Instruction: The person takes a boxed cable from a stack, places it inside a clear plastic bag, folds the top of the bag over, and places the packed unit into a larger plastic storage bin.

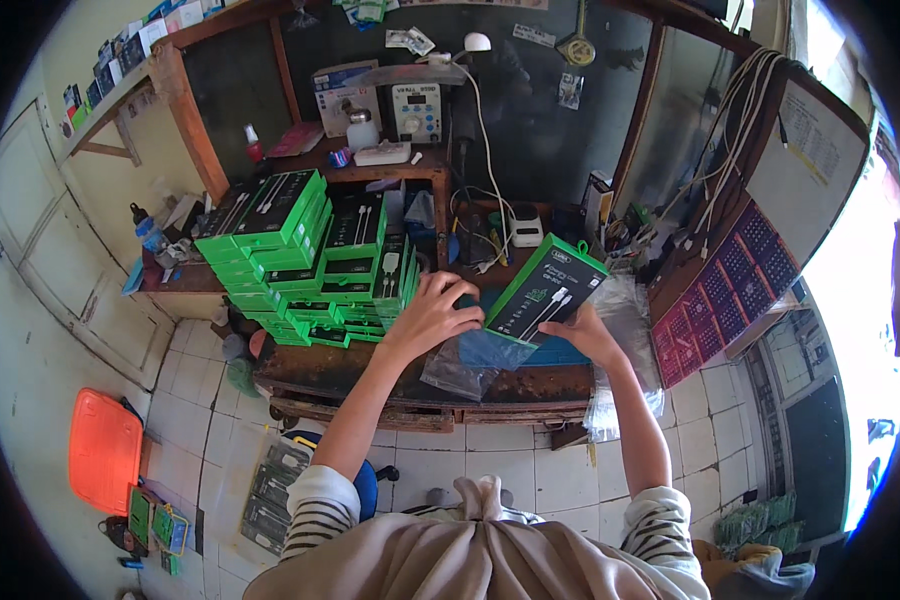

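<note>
My right hand (pixel 580 330) holds a black-and-green box (pixel 543 290) with a white cable pictured on its face, tilted above the blue mat (pixel 560 355). My left hand (pixel 440 310) is just left of that box, fingers bent and apart, beside stacks of similar green-and-black boxes (pixel 270 225); whether its fingertips touch the stack is hard to tell. Crumpled clear plastic bags (pixel 450 380) lie on the worn desk (pixel 330 370) below my hands, and more plastic bags (pixel 615 400) hang over its right end.
Behind are a bench device (pixel 415 112), a spray bottle (pixel 360 130), loose cables (pixel 480 180) and a white device (pixel 525 230). A board with a purple sheet (pixel 705 290) borders the right. An orange lid (pixel 102 450), a blue chair (pixel 365 485) and packages stand on the tiled floor (pixel 490 450).
</note>
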